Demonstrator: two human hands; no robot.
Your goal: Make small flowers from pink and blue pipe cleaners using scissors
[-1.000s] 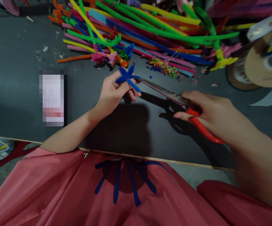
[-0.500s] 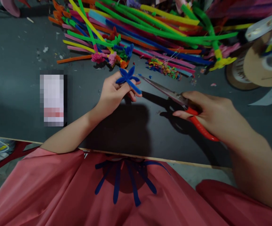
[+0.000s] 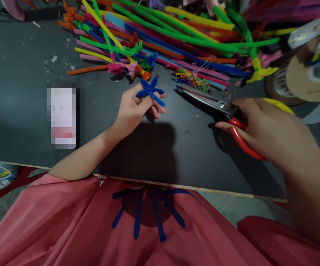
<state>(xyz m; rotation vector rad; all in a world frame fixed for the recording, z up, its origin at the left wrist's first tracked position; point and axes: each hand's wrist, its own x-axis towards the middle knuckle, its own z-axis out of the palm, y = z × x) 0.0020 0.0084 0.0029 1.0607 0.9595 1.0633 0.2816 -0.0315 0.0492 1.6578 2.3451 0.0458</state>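
Note:
Pinched in my left hand (image 3: 136, 101) is a blue pipe-cleaner flower (image 3: 149, 88), its petals spread above my fingers and one longer piece pointing down to the right. My right hand (image 3: 262, 122) grips a pair of scissors (image 3: 223, 106) by their red and yellow handles. The blades point left, low over the table, well apart from the flower. Several cut blue pipe-cleaner pieces (image 3: 137, 216) lie fanned out on my lap, on the red cloth (image 3: 74, 221).
Behind my hands lies a heap of coloured pipe cleaners (image 3: 176, 35), with small trimmings (image 3: 194, 79) before it. Ribbon spools (image 3: 298, 79) stand at the right. A blurred-out phone-like object (image 3: 62, 118) lies left on the dark table (image 3: 93, 92).
My right hand has drawn the scissors away to the right, away from the flower. My left hand has stayed in place, with the flower turned slightly.

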